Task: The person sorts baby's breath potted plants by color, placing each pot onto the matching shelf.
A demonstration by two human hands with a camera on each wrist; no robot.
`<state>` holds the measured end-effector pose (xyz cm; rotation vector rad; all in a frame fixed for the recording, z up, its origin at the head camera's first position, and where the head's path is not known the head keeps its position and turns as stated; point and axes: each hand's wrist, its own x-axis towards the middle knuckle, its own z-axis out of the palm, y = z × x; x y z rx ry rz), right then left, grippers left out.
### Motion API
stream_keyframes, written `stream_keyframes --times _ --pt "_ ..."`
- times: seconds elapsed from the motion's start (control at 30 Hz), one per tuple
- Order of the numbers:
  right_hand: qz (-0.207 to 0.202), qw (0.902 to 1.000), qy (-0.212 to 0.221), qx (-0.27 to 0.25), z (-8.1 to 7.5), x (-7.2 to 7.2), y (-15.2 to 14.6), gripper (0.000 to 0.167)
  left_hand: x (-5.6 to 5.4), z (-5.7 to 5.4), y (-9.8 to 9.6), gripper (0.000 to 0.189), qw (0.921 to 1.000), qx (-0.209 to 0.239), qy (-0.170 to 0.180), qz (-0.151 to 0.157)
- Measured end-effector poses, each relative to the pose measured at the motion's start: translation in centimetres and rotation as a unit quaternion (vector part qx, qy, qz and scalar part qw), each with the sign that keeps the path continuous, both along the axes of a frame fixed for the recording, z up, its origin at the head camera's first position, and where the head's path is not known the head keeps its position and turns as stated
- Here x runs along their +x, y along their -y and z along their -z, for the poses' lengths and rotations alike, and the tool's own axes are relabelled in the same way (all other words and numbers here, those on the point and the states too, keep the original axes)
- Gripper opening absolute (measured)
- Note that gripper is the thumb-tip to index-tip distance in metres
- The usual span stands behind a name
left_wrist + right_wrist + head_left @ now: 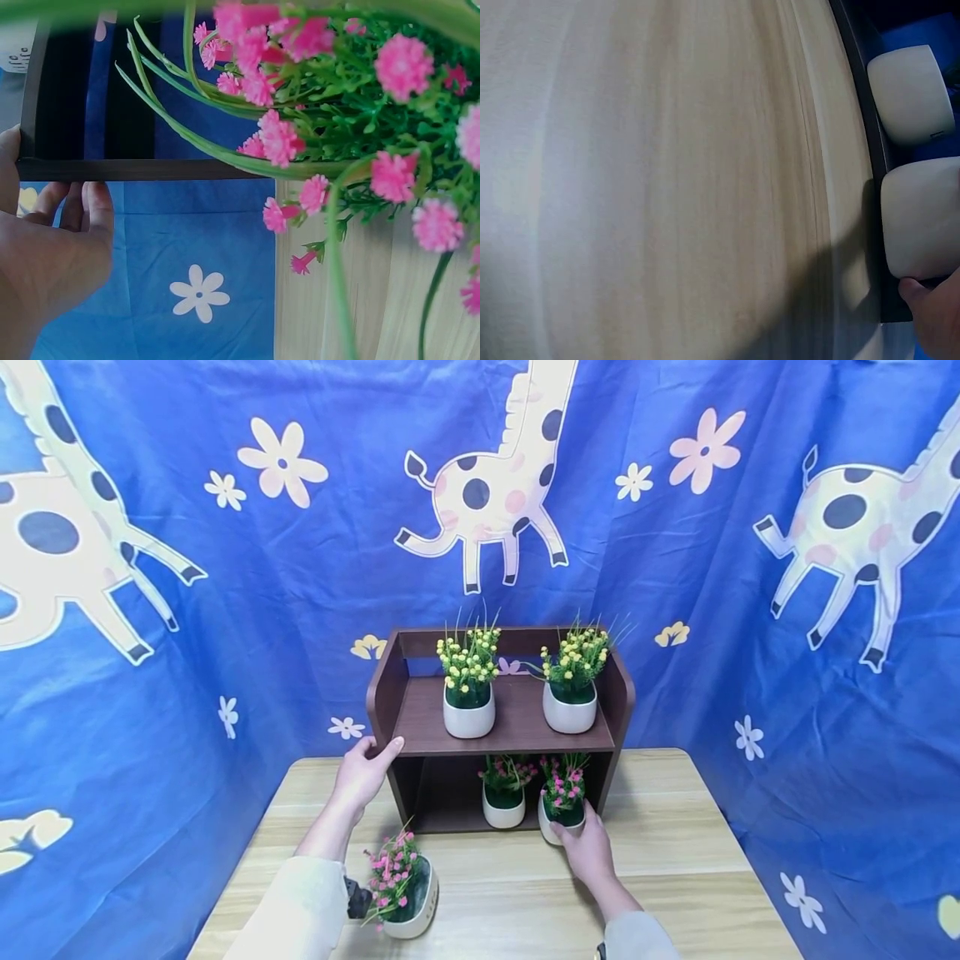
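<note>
My left hand grips the left side of a dark brown two-tier shelf, its thumb at the front and its fingers on the outer face, as the left wrist view also shows. My right hand holds a potted plant with pink flowers by its white pot, at the right front of the lower tier. Beside it stands another pink-flowered potted plant. A third pink-flowered potted plant is on the table near my left forearm; its blooms fill much of the left wrist view.
On the upper tier stand two yellow-flowered potted plants, one left of centre and one at the right. The shelf sits at the back of a light wooden table. A blue curtain with giraffes and flowers hangs around it.
</note>
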<state>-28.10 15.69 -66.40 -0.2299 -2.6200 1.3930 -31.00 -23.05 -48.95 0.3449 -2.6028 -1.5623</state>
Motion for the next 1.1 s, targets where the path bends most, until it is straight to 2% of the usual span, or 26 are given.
stream_keyframes --times 0.4,0.73,0.97,1.1 --pt "0.0 0.9998 -0.015 0.009 -0.6 -1.8 0.3 0.084 0.2 -0.1 -0.2 0.065 1.0 0.005 -0.002 -0.001" --pt "-0.003 0.9999 -0.008 0.013 -0.9 -3.2 0.5 0.077 0.0 0.1 -0.2 0.065 1.0 0.006 -0.003 -0.005" --pt "0.005 0.9996 0.001 0.028 -0.8 -4.0 0.4 0.074 -0.1 0.3 -0.1 0.064 0.9999 0.006 -0.009 -0.006" --pt "0.008 0.9993 -0.01 0.034 -0.7 -4.1 0.6 0.073 0.0 0.4 0.0 0.063 0.9999 0.003 -0.01 -0.009"
